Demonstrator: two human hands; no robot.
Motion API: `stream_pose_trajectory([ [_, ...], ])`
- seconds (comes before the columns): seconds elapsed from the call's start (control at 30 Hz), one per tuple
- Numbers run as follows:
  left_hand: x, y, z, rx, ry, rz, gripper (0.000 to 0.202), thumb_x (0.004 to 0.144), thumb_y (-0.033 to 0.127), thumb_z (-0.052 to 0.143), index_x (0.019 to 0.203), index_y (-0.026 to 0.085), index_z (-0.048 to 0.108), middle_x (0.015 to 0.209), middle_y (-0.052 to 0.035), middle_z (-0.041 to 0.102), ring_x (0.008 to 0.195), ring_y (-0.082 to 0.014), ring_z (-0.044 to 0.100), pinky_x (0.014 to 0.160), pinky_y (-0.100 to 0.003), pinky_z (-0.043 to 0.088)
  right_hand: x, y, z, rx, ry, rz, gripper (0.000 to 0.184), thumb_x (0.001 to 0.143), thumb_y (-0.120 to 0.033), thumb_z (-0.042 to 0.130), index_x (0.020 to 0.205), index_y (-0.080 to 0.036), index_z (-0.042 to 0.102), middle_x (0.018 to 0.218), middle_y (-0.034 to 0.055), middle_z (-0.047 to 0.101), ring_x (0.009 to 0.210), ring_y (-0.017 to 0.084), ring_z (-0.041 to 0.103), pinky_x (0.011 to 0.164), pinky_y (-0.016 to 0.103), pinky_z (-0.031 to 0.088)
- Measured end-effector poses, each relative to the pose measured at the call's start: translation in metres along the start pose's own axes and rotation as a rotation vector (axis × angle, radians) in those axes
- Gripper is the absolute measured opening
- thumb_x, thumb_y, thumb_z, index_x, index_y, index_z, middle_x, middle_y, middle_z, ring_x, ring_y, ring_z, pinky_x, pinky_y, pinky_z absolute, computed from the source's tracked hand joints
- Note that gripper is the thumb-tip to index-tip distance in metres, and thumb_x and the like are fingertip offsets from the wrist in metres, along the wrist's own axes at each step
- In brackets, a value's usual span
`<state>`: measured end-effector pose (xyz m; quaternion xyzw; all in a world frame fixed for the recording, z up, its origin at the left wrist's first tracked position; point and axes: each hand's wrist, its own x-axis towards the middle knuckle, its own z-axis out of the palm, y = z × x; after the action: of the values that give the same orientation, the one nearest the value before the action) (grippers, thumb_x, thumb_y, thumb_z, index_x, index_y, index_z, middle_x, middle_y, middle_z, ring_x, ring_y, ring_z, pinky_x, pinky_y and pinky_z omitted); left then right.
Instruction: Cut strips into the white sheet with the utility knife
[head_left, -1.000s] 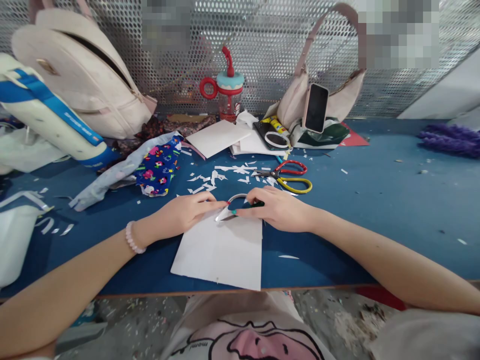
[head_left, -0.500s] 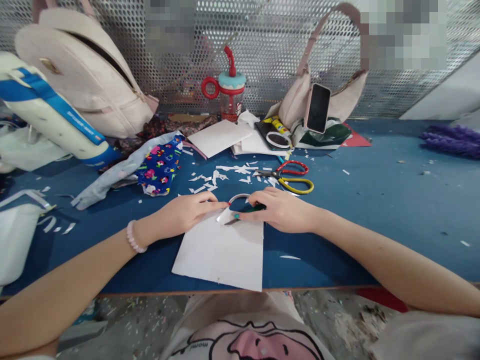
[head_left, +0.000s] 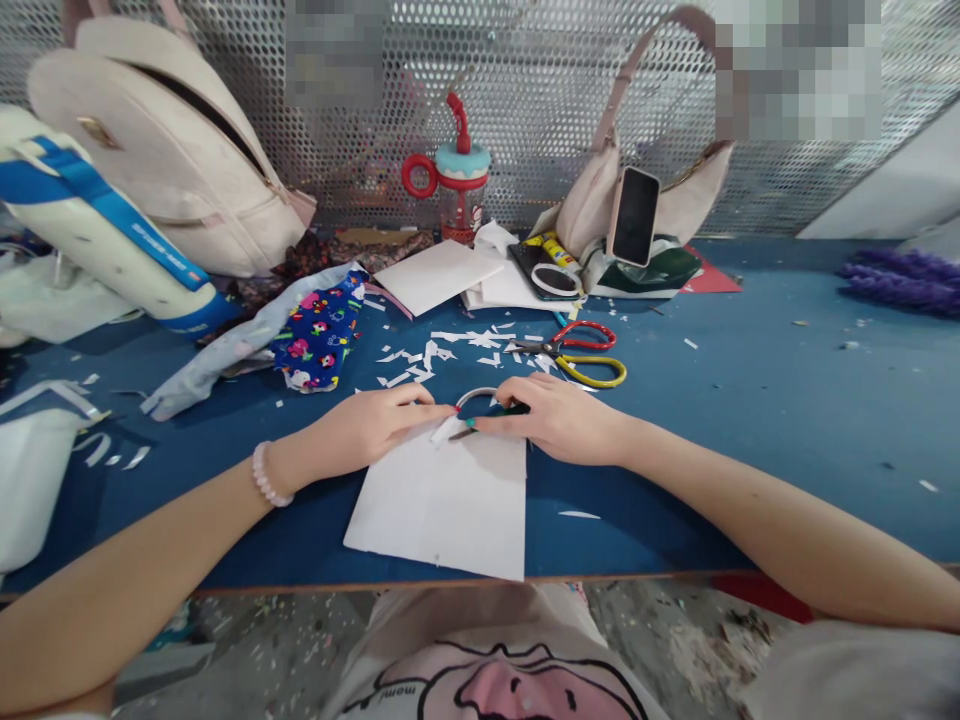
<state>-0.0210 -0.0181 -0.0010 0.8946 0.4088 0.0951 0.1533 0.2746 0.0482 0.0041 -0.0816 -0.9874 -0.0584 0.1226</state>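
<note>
The fingers (head_left: 504, 422) of my right hand (head_left: 559, 420) are clamped on a thin dark-green pen (head_left: 469, 429), its teal tip on a small white paper scrap (head_left: 444, 432) that the outstretched fingers (head_left: 420, 410) of my left hand (head_left: 367, 425) press flat, gripping nothing. The scrap sits at the top edge of a plain white sheet (head_left: 450, 500) lying flat on the blue surface (head_left: 712, 420), a thin grey curved strip (head_left: 474, 392) arching just behind it, scissors (head_left: 581, 352) and paper snippets (head_left: 431, 352) beyond.
</note>
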Motion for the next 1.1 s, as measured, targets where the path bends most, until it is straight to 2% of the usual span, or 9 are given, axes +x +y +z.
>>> stream_pose_trajectory([
  [0.2,0.0001,0.0007,-0.0004,-0.014,0.005,0.007,0.042,0.109,0.030,0.028,0.139,0.037,0.058,0.122,-0.0030,0.062,0.091,-0.0164,0.066,0.075,-0.024,0.049,0.0000,0.0007,0.0013,-0.001,-0.040,0.030,0.054,0.094,-0.005,0.033,0.135,-0.028,0.061,0.106,0.0110,0.057,0.078,0.017,0.047,0.074,0.033,0.040],
  [0.43,-0.0001,-0.0006,0.0002,-0.038,0.022,0.009,0.041,0.109,0.029,0.029,0.133,0.027,0.062,0.122,-0.0059,0.062,0.094,-0.0174,0.067,0.078,-0.026,0.051,0.0014,0.0003,0.0011,-0.017,-0.068,0.054,0.055,0.093,-0.004,0.033,0.134,-0.027,0.060,0.107,0.0109,0.058,0.082,0.019,0.051,0.074,0.033,0.041],
  [0.9,-0.0001,-0.0011,0.0009,-0.047,0.058,-0.006,0.042,0.108,0.031,0.030,0.132,0.021,0.062,0.122,-0.0093,0.065,0.103,-0.0220,0.067,0.085,-0.032,0.054,0.0012,0.0022,0.0076,-0.018,-0.038,0.119,0.052,0.094,-0.006,0.036,0.137,-0.025,0.059,0.104,0.0109,0.056,0.082,0.019,0.050,0.074,0.032,0.043],
  [1.1,0.0001,0.0008,0.0000,-0.047,0.054,-0.051,0.045,0.105,0.025,0.032,0.146,0.021,0.049,0.123,-0.0098,0.066,0.104,-0.0217,0.066,0.085,-0.032,0.053,-0.0003,0.0051,0.0080,-0.024,-0.031,0.160,0.052,0.095,-0.007,0.033,0.137,-0.022,0.060,0.102,0.0115,0.056,0.076,0.018,0.047,0.071,0.033,0.043],
])
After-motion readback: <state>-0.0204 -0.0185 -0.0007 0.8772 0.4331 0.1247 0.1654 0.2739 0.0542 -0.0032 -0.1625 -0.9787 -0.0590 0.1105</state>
